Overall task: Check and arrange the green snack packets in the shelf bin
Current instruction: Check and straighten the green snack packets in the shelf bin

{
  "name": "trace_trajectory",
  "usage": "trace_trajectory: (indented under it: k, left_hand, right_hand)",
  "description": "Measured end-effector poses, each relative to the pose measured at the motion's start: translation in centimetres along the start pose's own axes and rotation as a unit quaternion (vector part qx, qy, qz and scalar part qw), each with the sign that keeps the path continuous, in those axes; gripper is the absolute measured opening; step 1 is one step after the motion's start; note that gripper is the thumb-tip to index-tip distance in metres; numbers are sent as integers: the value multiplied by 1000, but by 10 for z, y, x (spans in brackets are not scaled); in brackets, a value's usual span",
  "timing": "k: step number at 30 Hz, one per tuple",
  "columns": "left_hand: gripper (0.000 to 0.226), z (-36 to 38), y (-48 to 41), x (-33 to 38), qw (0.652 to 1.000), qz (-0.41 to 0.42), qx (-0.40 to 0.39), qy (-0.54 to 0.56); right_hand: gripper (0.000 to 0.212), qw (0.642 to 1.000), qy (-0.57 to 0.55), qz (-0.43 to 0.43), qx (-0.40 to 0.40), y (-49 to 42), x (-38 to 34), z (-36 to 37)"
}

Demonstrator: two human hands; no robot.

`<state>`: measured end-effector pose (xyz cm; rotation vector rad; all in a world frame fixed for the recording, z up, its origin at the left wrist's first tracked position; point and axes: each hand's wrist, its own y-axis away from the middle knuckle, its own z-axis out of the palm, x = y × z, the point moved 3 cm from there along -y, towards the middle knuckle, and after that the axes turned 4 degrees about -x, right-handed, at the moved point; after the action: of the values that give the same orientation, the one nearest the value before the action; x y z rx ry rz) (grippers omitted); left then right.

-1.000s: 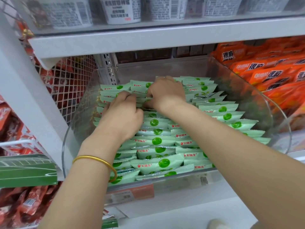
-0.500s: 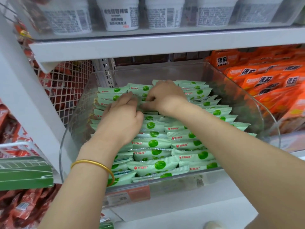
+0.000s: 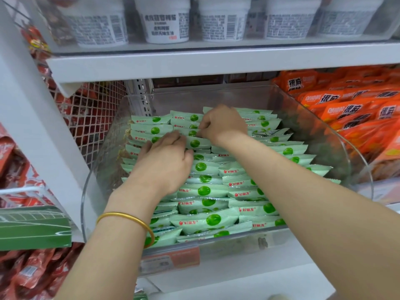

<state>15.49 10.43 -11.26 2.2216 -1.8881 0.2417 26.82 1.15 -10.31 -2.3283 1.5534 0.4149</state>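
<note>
Several pale green snack packets (image 3: 203, 220) with a green dot lie stacked in rows inside a clear plastic shelf bin (image 3: 320, 135). Both hands reach into the back of the bin. My left hand (image 3: 164, 161), with a gold bangle on its wrist, lies palm down on the left and middle rows, its fingertips on a packet (image 3: 195, 142) in the middle row. My right hand (image 3: 223, 124) is curled just behind it and pinches the edge of packets in that same row. What the fingers hold underneath is hidden.
White tubs (image 3: 164, 20) stand on the shelf above. Orange snack packets (image 3: 346, 109) fill the bin to the right. A white wire mesh divider (image 3: 91, 113) and red packets (image 3: 26, 276) are at the left. An orange price tag (image 3: 171, 258) hangs on the bin front.
The hands stay at the back of the middle row, working the packets slightly. The camera has tilted, so the bin sits lower in view.
</note>
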Motion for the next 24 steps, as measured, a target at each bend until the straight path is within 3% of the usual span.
trace_trajectory:
  k: [1,5,11,16,19,24]
  left_hand:
    - [50,0,0,0,1000,-1,-1,0]
    - [50,0,-1,0,1000,1,-3,2]
    - [50,0,0,-1,1000,6,6,14]
    - [50,-3,3,-2,998,9,31,61]
    - [50,-2,4,-3,997,9,39,63]
    - [44,-1,5,-2,997,13,53,52]
  right_hand:
    - [6,999,-44,10,-5,1,1,0]
    - [26,983,-183,22,0,5,4,0]
    - [9,921,-384,26,64,22,10,-19]
    - [14,879,-464,40,100,37,20,-24]
    - [4,892,-444,42,80,37,18,-27]
    - [7,961,-267,26,73,24,0,-26]
